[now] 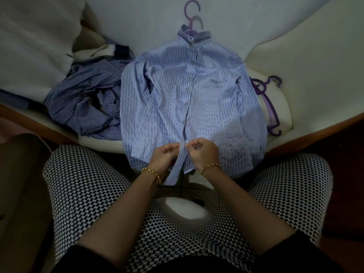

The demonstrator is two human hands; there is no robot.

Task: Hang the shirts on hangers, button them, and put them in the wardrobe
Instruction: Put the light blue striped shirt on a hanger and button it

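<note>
Checked trouser knees (88,184) flank the left hand (166,154) and right hand (203,152), each pinching a front edge near the hem of the striped shirt (197,95) laid flat on the white cushion (295,46); keeping both edges level and taut should ease the button through.
</note>
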